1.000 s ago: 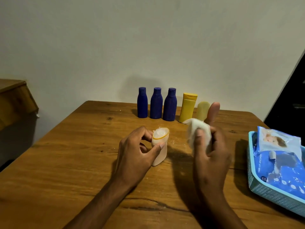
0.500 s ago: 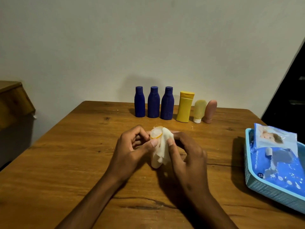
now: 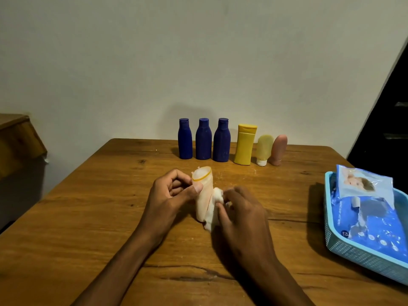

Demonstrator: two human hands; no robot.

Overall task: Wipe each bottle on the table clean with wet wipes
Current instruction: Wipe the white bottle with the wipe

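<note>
wipe (image 3: 215, 203) slid down bottle (image 3: 204, 195) | left hand (image 3: 170, 195) grip near top

Home room, wooden table (image 3: 88, 217), plain wall (image 3: 198, 51), toiletry bottles (image 3: 220, 142)

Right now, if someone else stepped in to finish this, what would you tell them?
Left hand grips the small pale translucent bottle upright at mid-table. Right hand rubs a white wet wipe against its side. Six bottles line the wooden table's far edge: three dark blue, a yellow one, a pale yellow tube, a pink tube. Whether they are wiped can't be told. Wipes pack sits in the blue basket.
</note>
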